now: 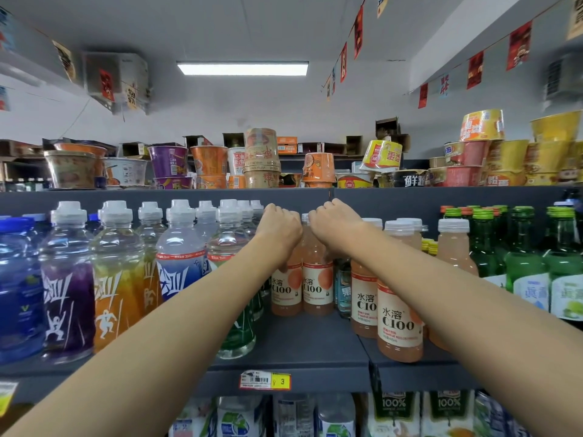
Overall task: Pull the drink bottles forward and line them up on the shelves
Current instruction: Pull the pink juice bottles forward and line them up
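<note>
Mid-frame, our left hand (281, 226) and right hand (335, 224) each closed over a C100 bottle (286, 287) top on the shelf (303, 345).

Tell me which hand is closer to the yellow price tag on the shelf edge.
Left, though only slightly. The left hand is above the yellow price tag, almost straight up from it; the right hand is above too, but farther to the right.
</note>
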`<state>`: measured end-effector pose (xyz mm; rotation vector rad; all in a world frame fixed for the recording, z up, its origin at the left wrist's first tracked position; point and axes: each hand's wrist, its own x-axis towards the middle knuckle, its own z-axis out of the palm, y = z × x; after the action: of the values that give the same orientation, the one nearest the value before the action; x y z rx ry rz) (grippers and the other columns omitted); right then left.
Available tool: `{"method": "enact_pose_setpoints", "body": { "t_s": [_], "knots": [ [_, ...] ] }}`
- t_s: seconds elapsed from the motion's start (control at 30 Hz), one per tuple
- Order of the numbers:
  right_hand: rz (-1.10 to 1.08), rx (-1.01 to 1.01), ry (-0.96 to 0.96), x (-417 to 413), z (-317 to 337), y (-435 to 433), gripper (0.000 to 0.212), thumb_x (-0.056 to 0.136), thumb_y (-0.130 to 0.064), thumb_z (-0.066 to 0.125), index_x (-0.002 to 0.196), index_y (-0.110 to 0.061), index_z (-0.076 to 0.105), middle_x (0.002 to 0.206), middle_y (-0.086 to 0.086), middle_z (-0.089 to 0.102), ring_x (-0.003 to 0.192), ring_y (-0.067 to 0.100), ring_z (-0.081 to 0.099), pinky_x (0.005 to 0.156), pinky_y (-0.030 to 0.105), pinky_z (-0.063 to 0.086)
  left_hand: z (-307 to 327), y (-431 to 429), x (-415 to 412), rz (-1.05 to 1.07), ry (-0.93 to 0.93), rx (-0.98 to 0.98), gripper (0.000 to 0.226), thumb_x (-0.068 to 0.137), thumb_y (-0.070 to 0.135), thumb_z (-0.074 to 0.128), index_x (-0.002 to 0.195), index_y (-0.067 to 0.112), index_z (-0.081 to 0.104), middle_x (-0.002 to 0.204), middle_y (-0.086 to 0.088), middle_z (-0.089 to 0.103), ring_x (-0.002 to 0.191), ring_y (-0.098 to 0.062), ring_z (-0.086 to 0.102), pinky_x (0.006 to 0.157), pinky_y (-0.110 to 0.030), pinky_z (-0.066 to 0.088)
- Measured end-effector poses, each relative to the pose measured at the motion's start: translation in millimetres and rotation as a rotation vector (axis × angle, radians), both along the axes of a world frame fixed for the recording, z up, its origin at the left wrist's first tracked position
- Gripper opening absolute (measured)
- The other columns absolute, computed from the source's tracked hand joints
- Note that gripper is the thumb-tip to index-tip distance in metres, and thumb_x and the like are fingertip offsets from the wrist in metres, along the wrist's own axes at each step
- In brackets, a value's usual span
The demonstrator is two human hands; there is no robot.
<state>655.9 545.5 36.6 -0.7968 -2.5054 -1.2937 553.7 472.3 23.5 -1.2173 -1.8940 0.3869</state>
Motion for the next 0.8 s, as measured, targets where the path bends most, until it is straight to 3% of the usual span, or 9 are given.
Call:
{"method": "enact_pose_setpoints", "body": {
  "t_s": [0.13,0.27,0.33,0.43,0.63,0.8],
  "knots": [
    [0.003,-0.035,0.018,0.2,-3.0,4.3,0.054,0.093,-0.030,0.068,0.135,-0.005,0.045,0.133,0.011,0.058,0.121,0.028,0.057,0.099,0.037,0.043,-0.5,1.3,-0.3,0.010,-0.009,-0.004,0.092,0.067,0.051,0.088,0.132,0.002,0.046,0.125,-0.009,0.059,0.118,-0.027,0.058,0.099,-0.038,0.043],
    [0.007,-0.165,0.044,1.0,0.5,3.9,0.097,0.073,-0.068,0.075,0.137,-0.004,0.040,0.131,0.009,0.058,0.121,0.030,0.057,0.102,0.039,0.041,-1.3,2.3,-1.5,0.012,0.001,-0.009,0.092,0.066,0.052,0.088,0.132,0.002,0.047,0.123,-0.008,0.059,0.116,-0.027,0.058,0.100,-0.039,0.044],
    [0.023,-0.154,0.091,-2.0,-2.4,5.7,0.099,0.073,-0.073,0.071,0.135,-0.004,0.039,0.130,0.011,0.061,0.120,0.031,0.058,0.100,0.039,0.042,-0.9,2.6,-0.9,0.009,0.007,-0.016,0.093,0.065,0.055,0.088,0.132,0.004,0.048,0.122,-0.007,0.059,0.116,-0.026,0.059,0.100,-0.039,0.044],
    [0.040,-0.145,0.163,-8.9,-8.0,9.3,0.092,0.075,-0.068,0.074,0.134,-0.006,0.039,0.128,0.012,0.062,0.118,0.031,0.059,0.099,0.038,0.043,-0.8,3.5,-2.4,0.005,-0.004,-0.011,0.093,0.065,0.055,0.088,0.131,0.004,0.048,0.122,-0.007,0.059,0.116,-0.026,0.059,0.100,-0.039,0.045],
    [0.046,-0.230,0.225,-14.1,-8.2,16.7,0.081,0.083,-0.037,0.079,0.141,-0.005,0.032,0.131,0.015,0.060,0.121,0.031,0.056,0.099,0.038,0.043,-2.8,4.1,-4.3,0.010,0.015,-0.008,0.091,0.067,0.055,0.086,0.131,0.004,0.049,0.121,-0.008,0.060,0.115,-0.027,0.059,0.099,-0.041,0.045],
    [0.009,-0.147,0.217,-18.6,-9.9,15.4,0.081,0.085,-0.041,0.075,0.145,-0.007,0.032,0.138,0.016,0.055,0.129,0.033,0.047,0.106,0.041,0.038,-3.4,7.9,-6.1,0.035,0.046,-0.014,0.077,0.078,0.049,0.080,0.133,0.004,0.051,0.122,-0.008,0.060,0.115,-0.030,0.059,0.101,-0.046,0.043]
  ]
}}
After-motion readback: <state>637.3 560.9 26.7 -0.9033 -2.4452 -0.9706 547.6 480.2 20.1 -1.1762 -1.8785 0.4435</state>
